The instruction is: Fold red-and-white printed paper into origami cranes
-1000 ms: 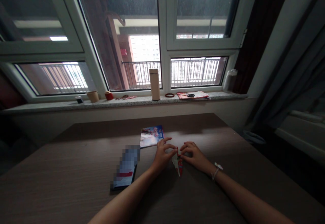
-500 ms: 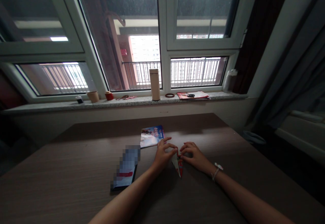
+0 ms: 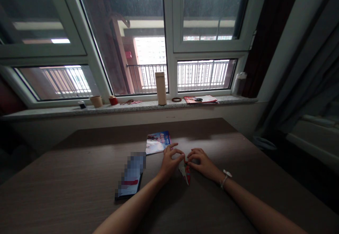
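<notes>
Nearest on the brown counter (image 3: 66,172), a little right of the middle, is the folded paper (image 3: 184,174), red, green and white, its narrow point towards the near side. Whether it rests flat or is slightly lifted, I cannot tell. The left hand (image 3: 170,161) pinches its far end between thumb and forefinger, the other fingers loosely spread. The right hand (image 3: 200,162), a bracelet (image 3: 224,180) at its wrist, is half curled at the paper's right edge, thumb and forefinger nearly together; whether they grip it is unclear.

As to progress, the folds giving the pointed shape are made, and the work seems under way at the far end; how much folding is left does not show.

To the left lies a phone (image 3: 131,181), its screen blurred. Farther off is a booklet (image 3: 156,142), just beyond the left hand. Beyond the counter, the windowsill (image 3: 132,109) carries a tall flask (image 3: 160,89) and, farther right, some red-and-white sheets (image 3: 210,100).
</notes>
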`<state>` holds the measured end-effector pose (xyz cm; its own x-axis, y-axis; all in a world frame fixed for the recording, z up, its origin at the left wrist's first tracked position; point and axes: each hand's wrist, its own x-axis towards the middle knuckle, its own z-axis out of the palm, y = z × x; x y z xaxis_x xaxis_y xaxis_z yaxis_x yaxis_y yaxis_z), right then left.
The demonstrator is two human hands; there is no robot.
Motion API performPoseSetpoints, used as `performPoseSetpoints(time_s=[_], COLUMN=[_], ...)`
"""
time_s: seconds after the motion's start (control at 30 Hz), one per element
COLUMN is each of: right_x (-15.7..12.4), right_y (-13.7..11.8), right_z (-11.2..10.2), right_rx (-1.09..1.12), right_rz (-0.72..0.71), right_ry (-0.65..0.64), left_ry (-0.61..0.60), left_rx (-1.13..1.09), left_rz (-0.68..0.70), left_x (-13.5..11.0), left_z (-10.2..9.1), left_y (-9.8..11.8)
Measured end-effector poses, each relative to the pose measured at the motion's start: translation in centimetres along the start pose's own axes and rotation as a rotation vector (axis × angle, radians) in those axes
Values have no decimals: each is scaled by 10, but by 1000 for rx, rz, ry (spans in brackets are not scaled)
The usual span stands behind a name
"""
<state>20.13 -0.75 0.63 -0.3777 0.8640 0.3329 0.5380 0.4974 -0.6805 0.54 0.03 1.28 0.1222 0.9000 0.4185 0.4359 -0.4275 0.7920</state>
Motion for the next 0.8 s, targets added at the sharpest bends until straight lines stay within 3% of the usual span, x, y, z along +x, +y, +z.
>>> performPoseSetpoints(time_s=[0.8], right_x=[0], right_y=[3], right_z=[2], right_rx=[-24], right_rz=[5], right_ry=[5], left_ry=[24], left_rx=[-11], left_rz=[-18], left_x=[-1], left_z=[1], left_y=[0])
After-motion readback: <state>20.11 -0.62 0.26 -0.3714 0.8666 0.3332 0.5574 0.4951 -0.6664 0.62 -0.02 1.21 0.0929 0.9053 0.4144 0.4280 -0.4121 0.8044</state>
